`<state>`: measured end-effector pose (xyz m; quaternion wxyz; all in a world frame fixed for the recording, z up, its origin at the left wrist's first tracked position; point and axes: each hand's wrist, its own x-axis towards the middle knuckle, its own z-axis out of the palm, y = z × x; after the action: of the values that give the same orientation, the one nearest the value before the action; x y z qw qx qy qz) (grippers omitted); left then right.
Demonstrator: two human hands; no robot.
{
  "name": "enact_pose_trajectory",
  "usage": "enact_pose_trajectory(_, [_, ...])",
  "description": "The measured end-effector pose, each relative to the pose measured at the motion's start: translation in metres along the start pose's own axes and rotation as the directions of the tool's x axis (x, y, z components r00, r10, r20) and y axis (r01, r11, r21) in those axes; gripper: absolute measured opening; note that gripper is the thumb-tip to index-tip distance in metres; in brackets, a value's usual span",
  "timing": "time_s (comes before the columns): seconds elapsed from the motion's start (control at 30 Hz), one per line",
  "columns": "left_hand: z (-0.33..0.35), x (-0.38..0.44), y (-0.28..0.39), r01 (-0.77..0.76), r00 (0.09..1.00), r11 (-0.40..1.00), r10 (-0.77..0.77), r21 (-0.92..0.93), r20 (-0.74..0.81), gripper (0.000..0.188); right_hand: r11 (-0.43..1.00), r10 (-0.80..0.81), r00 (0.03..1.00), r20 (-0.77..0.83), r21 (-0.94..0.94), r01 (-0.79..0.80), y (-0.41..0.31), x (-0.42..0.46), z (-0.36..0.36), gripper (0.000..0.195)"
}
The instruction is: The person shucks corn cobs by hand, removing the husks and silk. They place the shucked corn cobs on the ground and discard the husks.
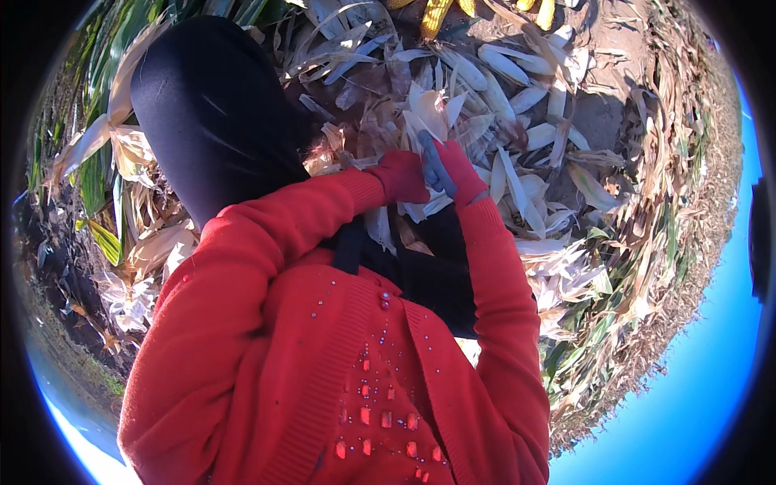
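Observation:
My right hand, in a red glove with grey fingers and palm, grips an ear of corn in pale dry husk. The husk's leaves spread above the fingers. Right beside it, my left hand, also red-gloved, is curled into a fist against the husk leaves. Loose husk strips hang just below the left fist, whose fingertips are hidden from view. Any kernels on the held ear are covered. Dry husks lie heaped on the ground under and beyond both hands.
Several ears in pale husk lie beyond my hands. Bare yellow corn cobs sit at the top edge, on brown soil. My dark-trousered knee rises at left. Dry corn stalks line the right; green leaves stand left.

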<state>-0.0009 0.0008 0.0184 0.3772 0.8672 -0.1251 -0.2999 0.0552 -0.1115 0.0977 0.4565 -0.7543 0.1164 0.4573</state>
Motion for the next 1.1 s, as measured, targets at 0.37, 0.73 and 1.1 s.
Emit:
enact_pose_trajectory(0.37, [-0.095, 0.000, 0.016, 0.003, 0.985, 0.751, -0.116, -0.660, -0.127, 0.067, 0.412, -0.267, 0.846, -0.462, 0.739, 0.533, 0.043, -0.033, -0.043, 0.062])
enact_pose_trajectory(0.73, [-0.093, 0.000, 0.022, -0.114, 0.993, 0.006, -0.043, -0.993, -0.114, 0.064, 0.695, -0.183, 0.981, -0.071, 0.696, 0.180, 0.034, -0.079, 0.063, 0.050])
enact_pose_trajectory(1.1, [-0.082, -0.013, 0.027, 0.057, 0.993, 0.218, -0.118, -0.974, 0.032, 0.052, 0.887, -0.409, 0.637, -0.653, -0.122, 0.445, 0.037, -0.079, 0.035, 0.052])
